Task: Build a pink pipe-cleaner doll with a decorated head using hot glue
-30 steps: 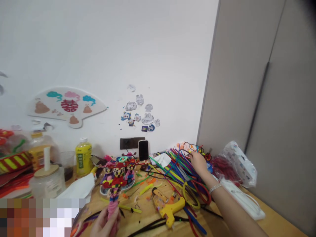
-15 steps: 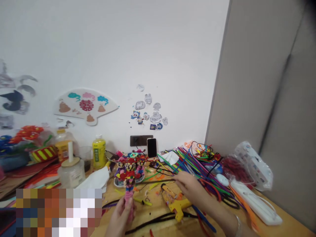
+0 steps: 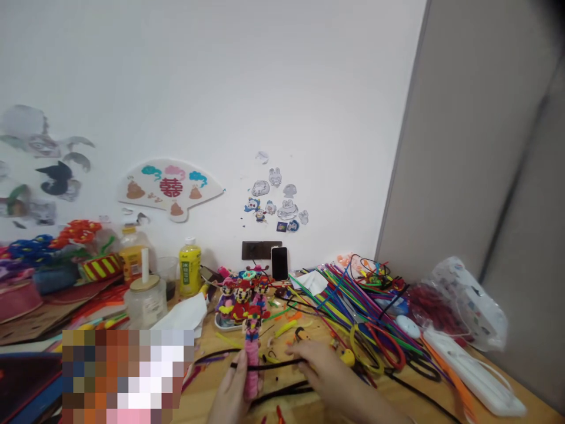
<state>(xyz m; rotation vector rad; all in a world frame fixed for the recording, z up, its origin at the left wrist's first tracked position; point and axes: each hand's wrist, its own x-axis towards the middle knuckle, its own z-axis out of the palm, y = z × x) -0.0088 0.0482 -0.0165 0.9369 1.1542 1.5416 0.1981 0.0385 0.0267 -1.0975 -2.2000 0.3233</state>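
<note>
Near the bottom centre my left hand is closed round the pink lower part of a small figure, which stands upright with its multicoloured top above the fingers. A black pipe cleaner runs across the pink part, its left end at my left thumb. My right hand pinches the same black strip on the right side. Behind the held figure, several colourful small figures stand together in a white tray.
A dark phone leans at the wall. Colourful pipe cleaners, scissors and a white power strip lie right. Left are a yellow bottle, a glass jar and white tissue. A yellow glue gun is mostly hidden.
My right hand has come down and nearer the figure, bringing the black strip across its pink part. My left hand still holds the figure. The view has shifted left.
</note>
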